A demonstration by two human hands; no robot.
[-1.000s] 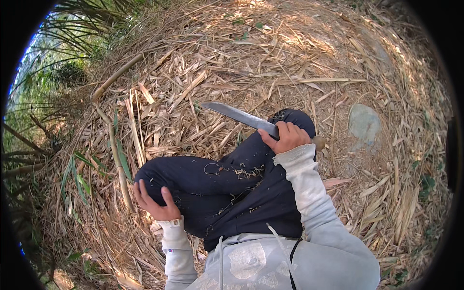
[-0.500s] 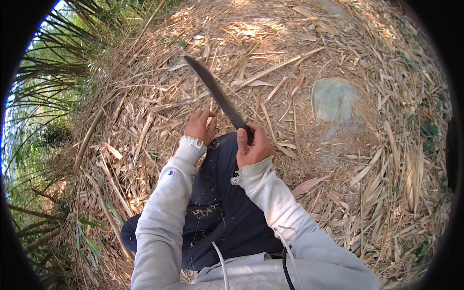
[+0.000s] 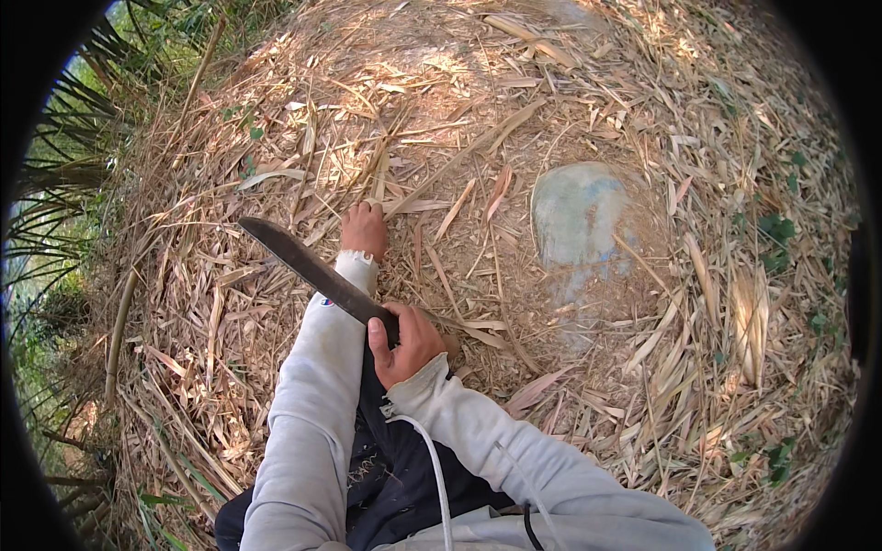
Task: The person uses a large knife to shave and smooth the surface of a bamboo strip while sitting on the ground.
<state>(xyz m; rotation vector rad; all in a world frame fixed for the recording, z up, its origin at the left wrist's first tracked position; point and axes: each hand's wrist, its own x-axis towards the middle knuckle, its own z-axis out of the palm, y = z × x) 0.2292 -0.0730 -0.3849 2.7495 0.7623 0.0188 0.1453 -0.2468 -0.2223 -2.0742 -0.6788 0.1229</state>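
My right hand [image 3: 410,346] is closed around the handle of a machete, thumb along the top. The machete's dark, slightly curved blade [image 3: 308,268] points up and to the left, crossing above my left forearm. Farther out, my left hand [image 3: 365,230] reaches down to the dry leaf litter. Its fingers are bent together and their tips are hidden, so what they hold cannot be made out. A long pale dry stalk [image 3: 478,147] lies beside that hand and runs away to the upper right.
A flat grey-green stone-like slab [image 3: 581,213] is set in the soil to the right. Dry leaves and split stalks [image 3: 726,312] cover the ground around me. Green plants [image 3: 64,184] grow along the left edge. My legs in dark trousers [image 3: 395,477] are folded beneath my arms.
My left hand has moved forward from near my knee to the ground litter. My right hand has come left and nearer with the machete, whose blade has swung further left. The view has shifted.
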